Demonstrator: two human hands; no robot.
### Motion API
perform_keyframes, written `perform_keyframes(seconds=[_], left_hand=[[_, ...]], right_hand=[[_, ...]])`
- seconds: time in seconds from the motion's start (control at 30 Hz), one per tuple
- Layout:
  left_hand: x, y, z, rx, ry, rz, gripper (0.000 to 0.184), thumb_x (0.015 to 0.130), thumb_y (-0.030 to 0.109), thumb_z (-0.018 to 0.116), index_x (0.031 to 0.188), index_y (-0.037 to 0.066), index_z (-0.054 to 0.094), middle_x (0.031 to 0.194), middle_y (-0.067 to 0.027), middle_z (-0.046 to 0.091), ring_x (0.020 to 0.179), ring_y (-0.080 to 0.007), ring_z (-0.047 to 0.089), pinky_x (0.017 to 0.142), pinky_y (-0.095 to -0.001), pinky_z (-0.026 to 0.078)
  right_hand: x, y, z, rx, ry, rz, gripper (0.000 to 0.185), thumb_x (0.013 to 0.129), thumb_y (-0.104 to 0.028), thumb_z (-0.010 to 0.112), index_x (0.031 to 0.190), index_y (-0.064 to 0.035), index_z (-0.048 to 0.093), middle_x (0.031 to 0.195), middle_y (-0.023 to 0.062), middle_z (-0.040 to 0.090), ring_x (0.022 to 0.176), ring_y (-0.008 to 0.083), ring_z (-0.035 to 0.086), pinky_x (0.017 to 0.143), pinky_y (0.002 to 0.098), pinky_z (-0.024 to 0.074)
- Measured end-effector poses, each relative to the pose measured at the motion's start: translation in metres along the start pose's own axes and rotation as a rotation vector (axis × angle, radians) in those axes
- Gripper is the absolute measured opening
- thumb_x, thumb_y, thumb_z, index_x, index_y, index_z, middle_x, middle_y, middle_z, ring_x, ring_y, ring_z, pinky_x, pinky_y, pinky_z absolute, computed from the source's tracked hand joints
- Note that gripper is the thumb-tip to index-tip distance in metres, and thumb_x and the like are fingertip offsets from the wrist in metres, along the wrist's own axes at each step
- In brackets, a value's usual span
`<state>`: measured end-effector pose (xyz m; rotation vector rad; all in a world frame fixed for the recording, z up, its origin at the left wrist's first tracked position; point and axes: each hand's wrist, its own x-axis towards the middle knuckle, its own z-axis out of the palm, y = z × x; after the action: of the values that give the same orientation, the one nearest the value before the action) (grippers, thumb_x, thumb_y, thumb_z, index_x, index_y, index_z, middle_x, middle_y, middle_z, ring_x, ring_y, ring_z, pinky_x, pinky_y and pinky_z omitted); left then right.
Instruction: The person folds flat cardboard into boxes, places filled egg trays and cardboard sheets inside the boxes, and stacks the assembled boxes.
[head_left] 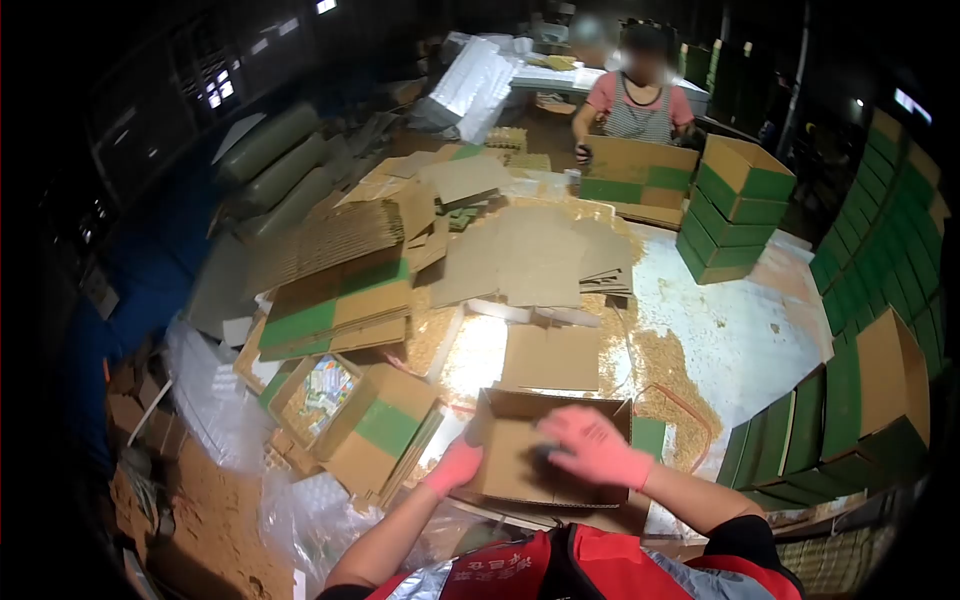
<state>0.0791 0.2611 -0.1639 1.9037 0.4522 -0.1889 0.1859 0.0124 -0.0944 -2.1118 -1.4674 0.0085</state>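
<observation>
An open-topped brown cardboard box (pixel 515 480) stands on the table right in front of me. My left hand (pixel 460 462), in a pink glove, grips the box's left wall. My right hand (pixel 590 445), gloved in pink too, is over the box's opening near its right side. Its fingers stretch left and are slightly blurred, with nothing visible in them. Beyond the box lies a flat cardboard sheet (pixel 550 357).
Flattened green-and-brown cartons (pixel 340 300) pile up at left, near a small box of printed packets (pixel 325 390). Sawdust-like bits (pixel 672 375) cover parts of the white tabletop. Boxes stack at right (pixel 735 215). A co-worker (pixel 640 105) handles a carton (pixel 640 165) across the table.
</observation>
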Motion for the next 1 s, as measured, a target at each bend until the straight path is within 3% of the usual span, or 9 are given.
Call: perform_keyframes(seconds=[0.1, 0.17, 0.37, 0.47, 0.57, 0.63, 0.77, 0.9, 1.0], left_hand=[[-0.002, 0.021, -0.002, 0.008, -0.038, -0.071, 0.058, 0.09, 0.02, 0.053, 0.143, 0.004, 0.037, 0.134, -0.0194, 0.054, 0.127, -0.0318, 0.049, 0.105, -0.037, 0.038], [0.004, 0.021, -0.009, 0.001, -0.057, -0.061, 0.057, 0.089, 0.016, 0.052, 0.143, 0.004, 0.038, 0.133, -0.0183, 0.055, 0.127, -0.03, 0.049, 0.106, -0.0361, 0.038], [0.007, 0.019, -0.011, -0.089, -0.068, -0.027, 0.056, 0.088, 0.011, 0.053, 0.141, 0.003, 0.039, 0.131, -0.017, 0.056, 0.124, -0.0265, 0.052, 0.103, -0.0344, 0.04], [0.014, 0.051, -0.016, -0.135, -0.12, 0.077, 0.051, 0.091, 0.012, 0.053, 0.139, -0.001, 0.041, 0.133, -0.0167, 0.054, 0.124, -0.0232, 0.049, 0.103, -0.0327, 0.039], [0.025, 0.042, -0.011, -0.149, -0.113, 0.055, 0.045, 0.096, 0.012, 0.046, 0.138, -0.002, 0.041, 0.135, -0.0174, 0.052, 0.126, -0.0227, 0.046, 0.106, -0.033, 0.035], [0.026, 0.052, -0.005, -0.149, -0.092, -0.018, 0.045, 0.096, 0.011, 0.045, 0.139, -0.001, 0.041, 0.135, -0.0177, 0.052, 0.126, -0.0236, 0.046, 0.106, -0.0336, 0.035], [0.016, 0.053, -0.004, 0.005, -0.062, -0.078, 0.05, 0.092, 0.011, 0.048, 0.141, 0.002, 0.039, 0.134, -0.018, 0.053, 0.127, -0.0261, 0.048, 0.106, -0.034, 0.036], [0.024, 0.024, -0.008, -0.013, -0.084, -0.036, 0.055, 0.087, 0.009, 0.052, 0.14, 0.001, 0.039, 0.131, -0.0177, 0.055, 0.126, -0.0273, 0.05, 0.105, -0.0338, 0.038], [0.027, 0.006, -0.012, -0.019, -0.088, 0.038, 0.051, 0.087, 0.007, 0.052, 0.137, -0.001, 0.043, 0.127, -0.0154, 0.058, 0.12, -0.0236, 0.053, 0.102, -0.0325, 0.041]], right_hand=[[0.015, 0.096, -0.013, -0.169, 0.249, 0.434, 0.033, 0.095, -0.026, 0.054, 0.121, -0.0069, 0.058, 0.11, 0.0156, 0.062, 0.102, 0.0305, 0.06, 0.089, 0.0393, 0.0475], [-0.003, 0.218, 0.023, 0.443, 0.16, 0.852, 0.031, 0.092, -0.025, 0.054, 0.112, -0.002, 0.061, 0.1, 0.0177, 0.066, 0.089, 0.0327, 0.063, 0.082, 0.0395, 0.0493], [0.072, 0.374, 0.085, 0.537, 0.464, 1.079, 0.033, 0.085, -0.029, 0.067, 0.097, 0.001, 0.065, 0.079, 0.0084, 0.064, 0.071, 0.0168, 0.062, 0.059, 0.0325, 0.0471], [0.1, 0.424, 0.104, 0.267, 0.154, 1.152, 0.066, 0.078, -0.058, 0.068, 0.095, 0.0055, 0.071, 0.099, 0.0226, 0.069, 0.093, 0.0319, 0.065, 0.079, 0.041, 0.0483], [0.127, 0.419, 0.127, 0.31, 0.47, 1.434, 0.087, 0.078, -0.069, 0.059, 0.126, 0.0036, 0.057, 0.127, 0.0244, 0.059, 0.119, 0.0358, 0.055, 0.102, 0.039, 0.0391], [0.136, 0.429, 0.135, 0.847, 0.684, 1.219, 0.093, 0.076, -0.06, 0.067, 0.139, 0.0034, 0.04, 0.138, 0.0247, 0.048, 0.127, 0.0339, 0.048, 0.106, 0.0393, 0.0346], [0.14, 0.397, 0.087, 1.0, 0.79, 1.27, 0.114, 0.069, -0.038, 0.081, 0.147, 0.0051, 0.01, 0.146, 0.0246, 0.035, 0.13, 0.0298, 0.041, 0.108, 0.0392, 0.0315], [0.097, 0.324, -0.006, 0.849, 0.929, 1.071, 0.072, 0.073, -0.024, 0.078, 0.128, 0.0065, 0.044, 0.109, 0.0181, 0.059, 0.09, 0.0256, 0.058, 0.072, 0.0361, 0.0504], [0.007, 0.275, -0.06, 1.188, 0.718, 1.07, 0.026, 0.081, -0.025, 0.07, 0.098, -0.0053, 0.068, 0.08, 0.0067, 0.064, 0.065, 0.0174, 0.059, 0.056, 0.0304, 0.0482]])
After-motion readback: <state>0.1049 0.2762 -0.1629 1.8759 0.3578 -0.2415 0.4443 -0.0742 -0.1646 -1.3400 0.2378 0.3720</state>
